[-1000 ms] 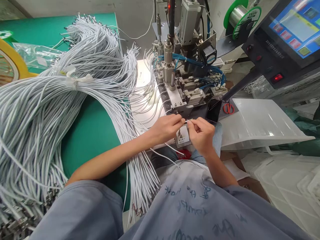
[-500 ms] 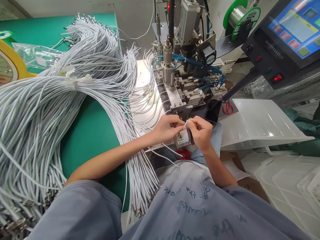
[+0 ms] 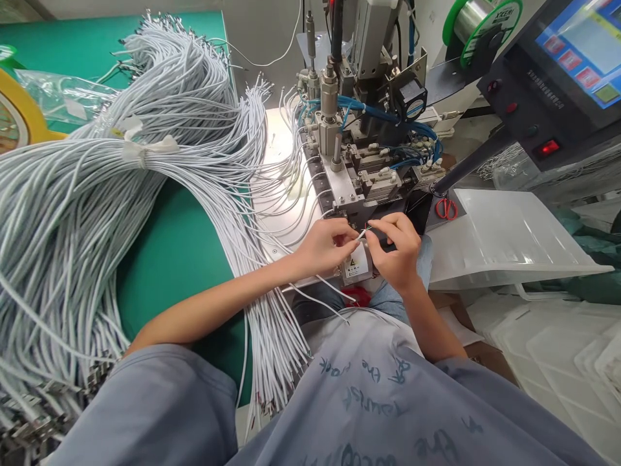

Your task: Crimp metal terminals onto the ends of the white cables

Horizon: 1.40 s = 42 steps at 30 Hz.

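My left hand [image 3: 326,247] pinches a white cable [image 3: 362,234] close to its end, thumb against fingers. From that end stick out thin coloured wires [image 3: 367,226], one red and others too small to make out. My right hand [image 3: 396,251] has its thumb and index fingertips at these wires, close together around them, the other fingers bent. Both hands are in front of a bench machine [image 3: 339,184] with metal cylinders and blue air tubes. Below them is a label [image 3: 356,264] with a warning triangle.
Bundles of white cables [image 3: 189,155], one tied with a pale band [image 3: 148,152], cover much of the green mat [image 3: 169,259] at left. Red scissors [image 3: 446,208] and a white tray [image 3: 509,236] lie at right. A screen [image 3: 582,58] and a solder wire spool [image 3: 482,26] stand above.
My right hand has opened its grip a little and shifted slightly up and right, so the wire ends show more. My left hand keeps its hold on the cable. The view has shifted slightly.
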Available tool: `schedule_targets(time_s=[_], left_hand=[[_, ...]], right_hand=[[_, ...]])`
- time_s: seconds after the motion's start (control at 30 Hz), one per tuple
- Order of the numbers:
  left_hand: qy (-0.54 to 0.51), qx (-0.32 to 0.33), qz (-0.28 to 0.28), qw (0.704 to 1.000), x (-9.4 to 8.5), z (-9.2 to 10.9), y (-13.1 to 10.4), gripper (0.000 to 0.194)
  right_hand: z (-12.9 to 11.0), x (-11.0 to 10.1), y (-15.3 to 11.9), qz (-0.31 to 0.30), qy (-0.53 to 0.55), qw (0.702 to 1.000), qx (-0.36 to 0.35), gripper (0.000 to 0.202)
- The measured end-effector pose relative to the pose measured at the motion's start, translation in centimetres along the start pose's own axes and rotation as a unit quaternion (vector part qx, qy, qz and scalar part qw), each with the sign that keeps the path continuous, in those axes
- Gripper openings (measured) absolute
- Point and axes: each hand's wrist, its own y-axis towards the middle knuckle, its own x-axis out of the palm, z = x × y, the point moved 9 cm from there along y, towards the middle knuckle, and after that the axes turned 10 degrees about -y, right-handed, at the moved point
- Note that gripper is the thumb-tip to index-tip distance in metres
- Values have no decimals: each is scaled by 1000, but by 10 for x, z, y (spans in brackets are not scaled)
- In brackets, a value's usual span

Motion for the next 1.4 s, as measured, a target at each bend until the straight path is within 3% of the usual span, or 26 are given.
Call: schedule_targets(time_s=[0.13,0.27,0.37,0.43,0.6,0.73,0.87,0.93,1.17,1.4], left_hand=[[-4,-18,13,1000,-1,-6,-1,10],[-7,-34,30,999,-3,-8,-1,9],[-8,-41,38,998,-4,-8,-1,10],[-10,-37,35,999,-3,-7,-1,11],[-5,-22,5,1000,0,-10,0,13],[112,17,-62,992,7,-14,1,19],[332,5,-140,933,17,-31,2,30],[380,-20,-161,911,19,-39,2,29],[317,-60,-146,935,14,-45,3,29],[394,-43,-209,894,19,-46,1,32]], right_hand=[[-2,-1,-2,25,-10,999,-28,9],[19,10,-7,15,86,992,95,7],[39,36,-18,-48,252,937,236,8],[44,51,-24,-83,323,898,288,9],[47,51,-22,-70,313,905,278,9],[53,64,-22,-140,284,911,263,12],[65,85,-22,-203,255,915,240,13],[70,95,-25,-223,251,909,246,12],[80,105,-36,-202,259,885,330,14],[85,117,-42,-240,305,837,386,14]])
